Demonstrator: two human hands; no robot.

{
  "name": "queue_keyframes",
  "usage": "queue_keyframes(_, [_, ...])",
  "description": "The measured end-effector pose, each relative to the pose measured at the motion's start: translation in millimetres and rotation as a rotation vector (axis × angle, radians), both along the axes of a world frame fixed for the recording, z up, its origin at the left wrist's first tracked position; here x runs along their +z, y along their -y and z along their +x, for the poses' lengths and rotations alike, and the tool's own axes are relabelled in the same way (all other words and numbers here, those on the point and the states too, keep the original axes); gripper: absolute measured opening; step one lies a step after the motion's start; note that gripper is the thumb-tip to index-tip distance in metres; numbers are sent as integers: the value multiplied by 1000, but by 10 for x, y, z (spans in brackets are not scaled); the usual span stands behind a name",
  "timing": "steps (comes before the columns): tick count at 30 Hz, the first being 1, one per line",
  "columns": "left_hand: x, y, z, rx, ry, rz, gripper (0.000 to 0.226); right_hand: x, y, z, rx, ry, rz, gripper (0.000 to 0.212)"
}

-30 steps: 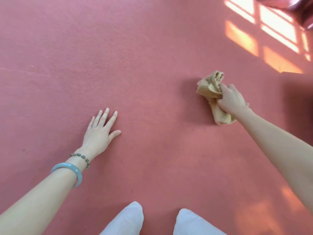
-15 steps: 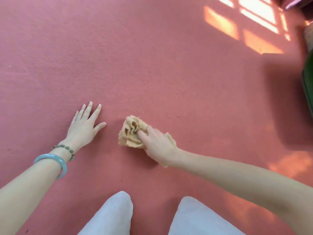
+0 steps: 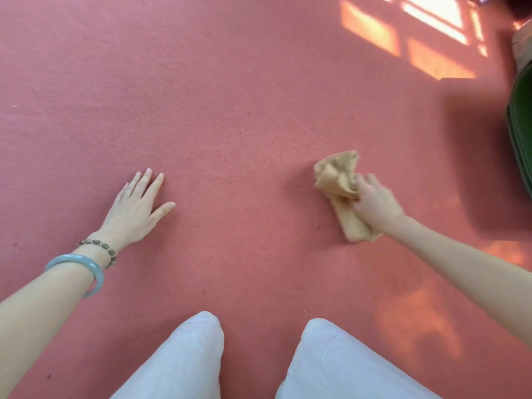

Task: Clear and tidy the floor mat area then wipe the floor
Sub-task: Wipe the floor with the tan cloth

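Note:
A crumpled tan cloth (image 3: 335,180) lies pressed on the red floor (image 3: 244,116), right of centre. My right hand (image 3: 374,203) grips its near part, with the bunched end sticking out beyond my fingers. My left hand (image 3: 135,208) rests flat on the floor at the left, fingers spread, holding nothing. A pale green bangle and a bead bracelet sit on that wrist.
My two knees in white trousers (image 3: 187,364) are at the bottom edge. A dark green object (image 3: 521,133) stands at the right edge, throwing a shadow on the floor. Sunlight patches (image 3: 431,59) fall at the top right.
My right hand swept the cloth from the right toward my left hand, then back out to the right. My left hand has stayed planted on the floor.

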State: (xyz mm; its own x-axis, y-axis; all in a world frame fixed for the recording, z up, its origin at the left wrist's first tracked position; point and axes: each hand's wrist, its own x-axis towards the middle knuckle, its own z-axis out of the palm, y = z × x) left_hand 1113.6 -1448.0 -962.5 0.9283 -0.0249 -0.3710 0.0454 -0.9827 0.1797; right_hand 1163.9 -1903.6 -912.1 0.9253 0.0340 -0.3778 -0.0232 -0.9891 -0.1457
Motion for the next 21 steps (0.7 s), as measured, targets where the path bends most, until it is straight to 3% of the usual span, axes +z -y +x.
queue_keyframes(4, [-29,9,-31,5,30,-7,70,78,797,29,-226,70,-171,25])
queue_keyframes(8, [-82,-3,-42,7,55,-10,70,123,526,-137,-204,38,-149,35])
queue_keyframes(12, [-120,2,-72,25,64,-30,70,161,-533,-687,143,-167,7,53])
queue_keyframes(15, [-118,35,-106,58,76,-37,70,223,-1275,-1086,541,-272,182,32])
queue_keyframes(19, [-84,33,-219,58,55,-42,71,81,-1535,-1016,897,-253,313,25])
queue_keyframes(21, [-75,-4,-338,37,35,-43,73,2,-1379,-625,890,-175,271,27])
